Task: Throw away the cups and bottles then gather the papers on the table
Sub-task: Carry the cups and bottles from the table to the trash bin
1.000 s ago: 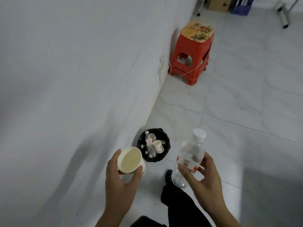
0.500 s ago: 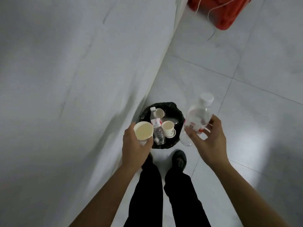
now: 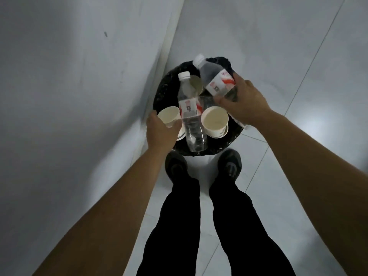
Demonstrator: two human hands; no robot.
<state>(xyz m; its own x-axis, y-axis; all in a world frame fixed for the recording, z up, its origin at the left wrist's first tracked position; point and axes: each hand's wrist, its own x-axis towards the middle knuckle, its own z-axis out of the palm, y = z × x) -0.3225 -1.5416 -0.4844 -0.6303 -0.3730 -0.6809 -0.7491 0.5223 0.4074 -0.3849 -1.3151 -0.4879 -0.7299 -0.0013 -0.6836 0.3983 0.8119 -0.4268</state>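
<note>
A round bin lined with a black bag (image 3: 162, 90) stands on the floor against the wall, right below me. Inside lie a clear plastic bottle (image 3: 191, 118) with a white cap, a paper cup (image 3: 215, 121) on the right and another cup (image 3: 196, 83) at the back. My left hand (image 3: 160, 132) holds a white paper cup (image 3: 169, 116) over the bin's left rim. My right hand (image 3: 242, 100) grips a clear bottle with a red and white label (image 3: 216, 78), tilted over the bin's right side.
A pale wall (image 3: 69, 96) runs along the left, close to the bin. The floor is light tile (image 3: 298, 56). My two dark shoes (image 3: 176, 166) and black trouser legs stand just in front of the bin.
My view has tipped down and closed in on the bin. Both hands have come forward and lower, over the bin's opening, each holding the same item.
</note>
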